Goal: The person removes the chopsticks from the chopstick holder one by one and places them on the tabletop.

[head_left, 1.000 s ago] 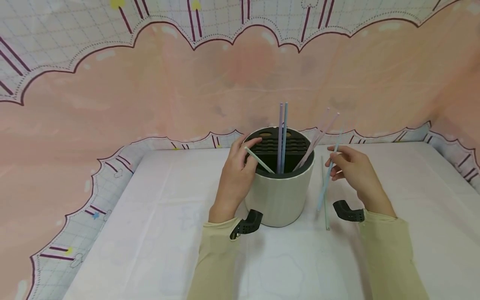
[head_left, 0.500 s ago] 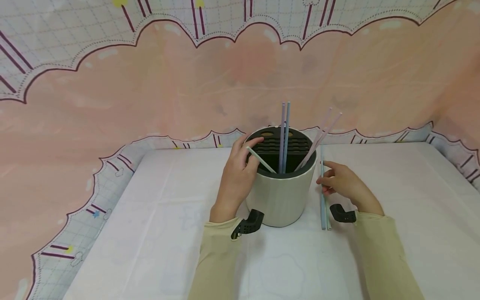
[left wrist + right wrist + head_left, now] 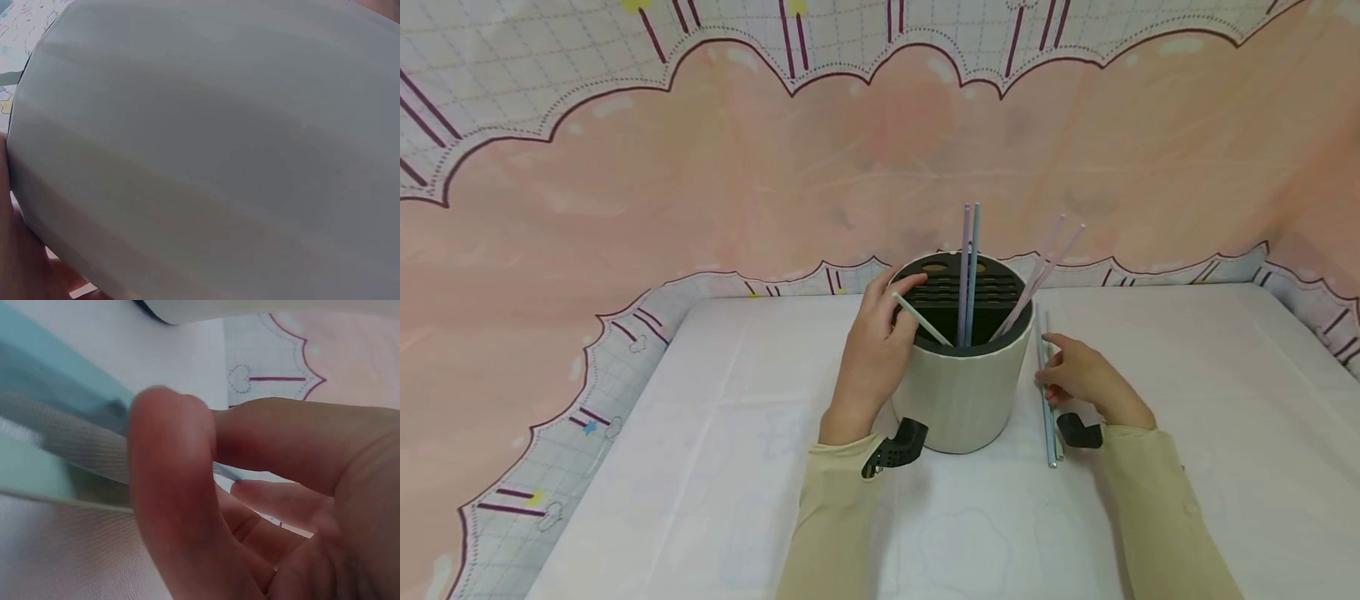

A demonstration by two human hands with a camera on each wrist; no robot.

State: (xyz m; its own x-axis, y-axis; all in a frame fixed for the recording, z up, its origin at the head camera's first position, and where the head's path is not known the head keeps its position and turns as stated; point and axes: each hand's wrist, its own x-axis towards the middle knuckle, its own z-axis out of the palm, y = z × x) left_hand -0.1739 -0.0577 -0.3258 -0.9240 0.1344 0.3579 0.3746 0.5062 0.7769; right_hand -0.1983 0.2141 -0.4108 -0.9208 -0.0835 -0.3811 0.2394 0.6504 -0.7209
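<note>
My left hand point(image 3: 872, 354) grips the side and rim of a round cream utensil holder point(image 3: 958, 408) with a dark slotted top. A pale green chopstick point(image 3: 922, 321) leans inside the rim by its fingers. The holder's wall point(image 3: 206, 144) fills most of the left wrist view. To the holder's right, my right hand point(image 3: 1086, 371) pinches a light blue chopstick point(image 3: 1048, 429) between thumb and fingers, low over the table. A green chopstick point(image 3: 37, 469) lies beside it, partly hidden by the thumb point(image 3: 172, 456) in the right wrist view.
A purple chopstick point(image 3: 963, 275) and a blue one point(image 3: 973, 275) stand upright in the holder. Two pink chopsticks point(image 3: 1037, 279) lean out to its right. Everything is on a white-covered table point(image 3: 715, 467), with a printed peach cloth point(image 3: 775, 192) behind.
My right hand has come down and left with the blue chopstick, bringing it alongside the green one, then slightly toward me. My left hand stays on the holder.
</note>
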